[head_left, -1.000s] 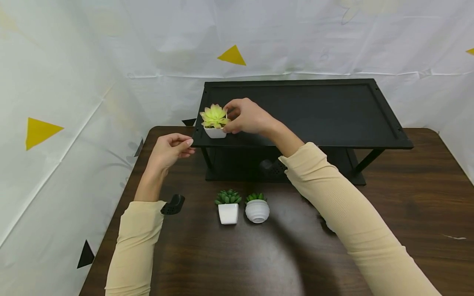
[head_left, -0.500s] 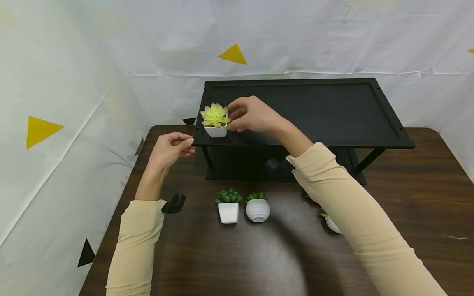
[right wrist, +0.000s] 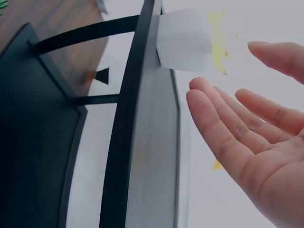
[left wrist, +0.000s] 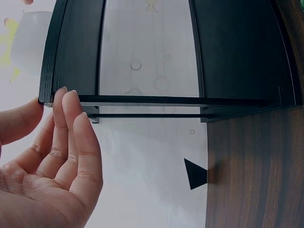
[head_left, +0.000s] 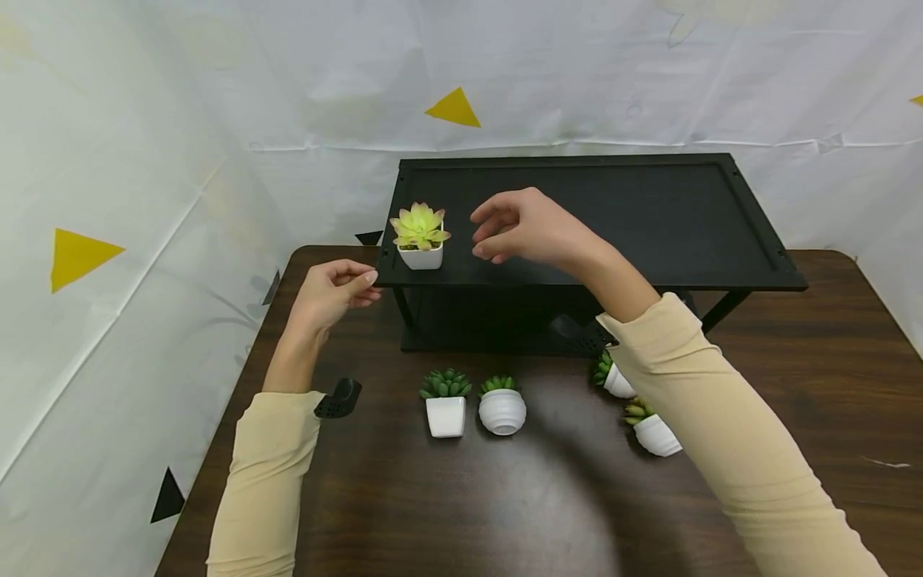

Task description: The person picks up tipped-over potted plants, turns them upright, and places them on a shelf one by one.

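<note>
Grip-wise, the left hand pinches a corner of the shelf, probably steadying it; right hand is loose, grasping nothing, near the yellow plant; that's upright at the shelf's left end.

In the head view, a hand could pass over the black shelf at upper right, but the yellow-green succulent blocks its lower-left corner. The square pot and round pot obstruct the table below centre.
</note>
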Available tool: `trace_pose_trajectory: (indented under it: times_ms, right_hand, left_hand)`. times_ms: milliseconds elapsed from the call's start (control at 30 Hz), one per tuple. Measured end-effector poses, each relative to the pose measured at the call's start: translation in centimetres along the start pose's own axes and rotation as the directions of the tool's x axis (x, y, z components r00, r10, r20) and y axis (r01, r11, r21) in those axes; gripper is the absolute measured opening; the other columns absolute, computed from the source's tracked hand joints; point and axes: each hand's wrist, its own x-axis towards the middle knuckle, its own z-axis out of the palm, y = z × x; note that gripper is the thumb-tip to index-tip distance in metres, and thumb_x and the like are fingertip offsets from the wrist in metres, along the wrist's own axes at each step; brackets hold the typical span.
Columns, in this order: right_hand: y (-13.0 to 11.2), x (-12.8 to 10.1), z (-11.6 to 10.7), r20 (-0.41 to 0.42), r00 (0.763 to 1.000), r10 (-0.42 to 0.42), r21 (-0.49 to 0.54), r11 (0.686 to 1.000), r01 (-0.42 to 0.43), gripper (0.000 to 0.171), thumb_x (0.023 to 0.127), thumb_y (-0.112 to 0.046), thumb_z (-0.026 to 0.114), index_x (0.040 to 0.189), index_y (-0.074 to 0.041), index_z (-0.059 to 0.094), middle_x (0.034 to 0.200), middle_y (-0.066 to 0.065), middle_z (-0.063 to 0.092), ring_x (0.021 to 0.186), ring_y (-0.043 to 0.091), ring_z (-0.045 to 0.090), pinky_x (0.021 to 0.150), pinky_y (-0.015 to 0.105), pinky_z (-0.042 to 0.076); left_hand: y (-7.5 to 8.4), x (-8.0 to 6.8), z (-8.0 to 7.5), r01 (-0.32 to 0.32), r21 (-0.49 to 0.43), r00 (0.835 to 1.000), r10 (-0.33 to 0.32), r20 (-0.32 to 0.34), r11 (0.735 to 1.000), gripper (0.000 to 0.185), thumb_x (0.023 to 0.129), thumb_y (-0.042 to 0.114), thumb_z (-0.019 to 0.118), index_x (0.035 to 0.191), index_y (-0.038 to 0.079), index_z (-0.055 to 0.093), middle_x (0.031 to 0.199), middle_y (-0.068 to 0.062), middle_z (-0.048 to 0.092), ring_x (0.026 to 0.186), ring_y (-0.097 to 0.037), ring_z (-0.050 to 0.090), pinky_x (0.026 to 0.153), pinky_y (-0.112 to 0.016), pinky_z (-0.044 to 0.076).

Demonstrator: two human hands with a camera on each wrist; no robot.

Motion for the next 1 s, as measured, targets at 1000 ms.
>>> trace_pose_trajectory:
  times_ms: [1000]
  right_hand:
    - [5.4,-9.0,-4.2,-0.126,0.992,0.029,-0.010,0.999,-0.030,0.034,0.088,-0.005,0.060,0.119,0.005,0.052,0.105,0.018,0.062,0.084,0.015,0.064,0.075,0.030,0.053]
  left_hand:
    - [-0.2,-0.1,-0.1,0.012,-0.022,1.000,-0.012,-0.005,1.000,0.026,0.091,0.011,0.058,0.109,-0.008,0.057,0.078,-0.001,0.063,0.068,-0.008,0.063,0.067,-0.022,0.053]
